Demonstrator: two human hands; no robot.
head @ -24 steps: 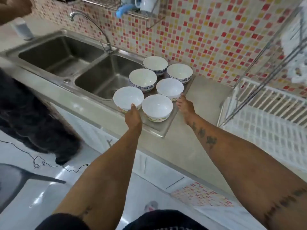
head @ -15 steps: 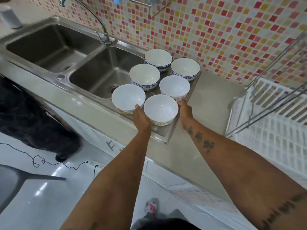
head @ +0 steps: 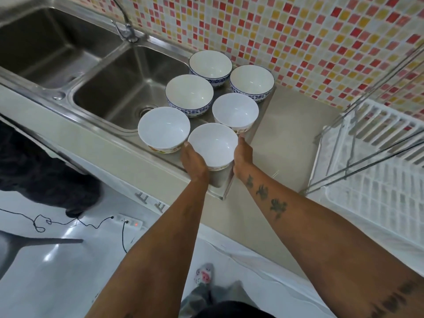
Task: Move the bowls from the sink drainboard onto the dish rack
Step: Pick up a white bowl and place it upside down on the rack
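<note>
Both hands now closed in on nearest bowl (head: 213, 143), up from drainboard edge.
Left hand (head: 193, 162) and right hand (head: 242, 158) cupping its two sides, bowl seemingly just off drainboard (head: 220, 180); five more bowls waiting behind, touching or nearly so. First transfer begun, judging by this; dish rack (head: 376, 198) well apart to right.

Both hands close in on the nearest bowl

The left hand (head: 193, 160) has left the rim of the bowl at 9 o'clock and now cups the nearest bowl (head: 213, 144); the right hand (head: 242, 156) has slid from the drainboard edge at 3 o'clock onto its other side.
</note>
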